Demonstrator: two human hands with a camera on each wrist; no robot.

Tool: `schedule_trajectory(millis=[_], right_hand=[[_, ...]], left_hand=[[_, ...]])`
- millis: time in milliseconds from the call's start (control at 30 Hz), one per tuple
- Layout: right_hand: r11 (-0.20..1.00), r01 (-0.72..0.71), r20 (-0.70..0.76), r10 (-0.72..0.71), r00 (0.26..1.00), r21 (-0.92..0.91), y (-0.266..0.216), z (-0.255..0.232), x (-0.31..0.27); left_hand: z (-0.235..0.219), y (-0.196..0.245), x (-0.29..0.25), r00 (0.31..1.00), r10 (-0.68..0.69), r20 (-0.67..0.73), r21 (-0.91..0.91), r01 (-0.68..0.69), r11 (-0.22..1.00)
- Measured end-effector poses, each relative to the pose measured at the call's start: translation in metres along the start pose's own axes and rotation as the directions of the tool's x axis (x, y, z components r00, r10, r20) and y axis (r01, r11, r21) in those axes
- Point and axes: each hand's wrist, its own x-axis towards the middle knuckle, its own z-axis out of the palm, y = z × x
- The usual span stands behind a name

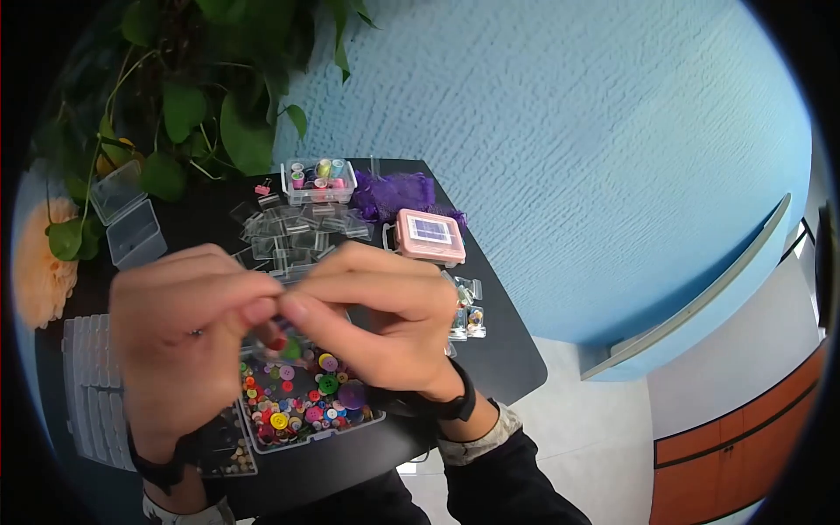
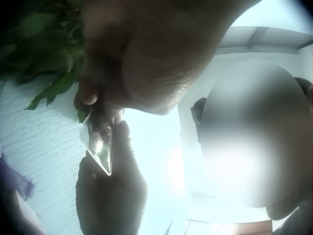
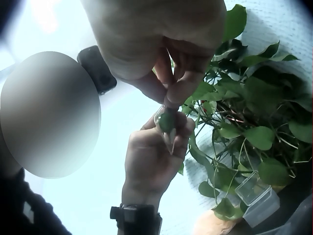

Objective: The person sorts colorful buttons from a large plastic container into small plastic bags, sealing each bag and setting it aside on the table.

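Note:
Both hands meet over the table, thumbs and fingers pinching the top of a small clear plastic bag. My left hand grips it from one side and my right hand from the other, fingertips close together. Something green and something red show in the bag in the head view. In the right wrist view, a green button-like piece shows through the plastic. Below the hands lies an open clear box of colourful buttons; the hands hide its upper part.
Many small clear cases lie behind the hands. At the back stand a box of thread spools, purple mesh cloth and a pink case. Small filled bags lie right; a lidded compartment box is left. Plant leaves overhang.

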Motion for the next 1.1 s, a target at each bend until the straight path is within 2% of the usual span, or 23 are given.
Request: schedule_trajectory(millis=[33, 100, 133, 167, 200, 267, 300, 367, 400, 433, 467, 500, 533, 700, 767, 833, 1100], right_hand=[[0.999, -0.047, 0.006, 0.047, 0.999, -0.026, -0.003, -0.003, -0.005], [0.994, -0.102, -0.004, 0.102, 0.995, -0.042, -0.007, -0.005, -0.022], [0.979, -0.201, -0.041, 0.2, 0.979, -0.03, -0.007, -0.005, -0.033], [0.954, -0.298, -0.08, 0.296, 0.952, -0.014, -0.007, -0.006, -0.045], [0.954, -0.301, -0.082, 0.298, 0.951, -0.018, -0.007, -0.006, -0.057], [0.899, -0.328, -0.124, 0.304, 0.944, -0.289, -0.007, -0.01, -0.081], [0.847, -0.449, -0.203, 0.404, 0.892, -0.286, -0.009, -0.014, -0.094], [0.818, -0.544, -0.381, 0.45, 0.808, -0.188, 0.002, -0.035, -0.12], [0.77, -0.629, -0.479, 0.514, 0.712, -0.11, 0.004, -0.044, -0.127], [0.716, -0.698, -0.566, 0.567, 0.599, -0.022, 0.004, -0.054, -0.132], [0.692, -0.721, -0.621, 0.579, 0.528, 0.032, 0.01, -0.065, -0.138], [0.694, -0.718, -0.645, 0.577, 0.502, 0.061, 0.015, -0.077, -0.144], [0.684, -0.725, -0.641, 0.592, 0.488, 0.08, 0.019, -0.087, -0.15], [0.702, -0.69, -0.626, 0.621, 0.473, 0.175, 0.041, -0.117, -0.159], [0.712, -0.659, -0.679, 0.61, 0.409, 0.243, 0.042, -0.121, -0.151], [0.696, -0.703, -0.718, 0.564, 0.407, 0.149, 0.043, -0.128, -0.15], [0.604, -0.789, -0.653, 0.644, 0.399, 0.114, 0.046, -0.132, -0.149]], left_hand=[[0.001, 0.0, -0.001, 1.0, 0.001, -0.01, -0.003, -0.001, 1.0], [0.005, 0.0, -0.003, 0.99, -0.001, 0.138, -0.001, 0.001, 1.0], [0.008, 0.004, -0.005, 0.982, -0.054, 0.183, -0.045, 0.063, 0.997], [0.008, 0.003, -0.007, 0.982, -0.053, 0.182, -0.052, 0.064, 0.997], [0.008, 0.002, -0.009, 0.949, -0.101, 0.298, -0.041, 0.118, 0.992], [0.002, -0.001, -0.011, 0.858, -0.201, 0.472, 0.051, 0.201, 0.978], [-0.002, -0.001, -0.01, 0.859, -0.203, 0.47, 0.047, 0.205, 0.978], [-0.01, 0.003, -0.008, 0.884, -0.237, 0.404, 0.137, 0.198, 0.971], [-0.014, 0.006, -0.006, 0.854, -0.327, 0.404, 0.18, 0.276, 0.944], [-0.015, 0.007, -0.009, 0.854, -0.327, 0.405, 0.174, 0.28, 0.944], [-0.015, 0.006, -0.011, 0.87, -0.343, 0.353, 0.222, 0.278, 0.934], [-0.015, 0.007, -0.013, 0.885, -0.356, 0.3, 0.272, 0.279, 0.921], [-0.018, 0.009, -0.01, 0.82, -0.449, 0.354, 0.291, 0.36, 0.887], [-0.018, 0.008, -0.014, 0.778, -0.511, 0.364, 0.332, 0.405, 0.852], [-0.019, 0.007, -0.012, 0.767, -0.52, 0.377, 0.354, 0.399, 0.846], [-0.022, 0.007, -0.012, 0.756, -0.558, 0.344, 0.337, 0.455, 0.824], [-0.025, -0.002, -0.019, 0.816, -0.518, 0.256, 0.302, 0.441, 0.845]])
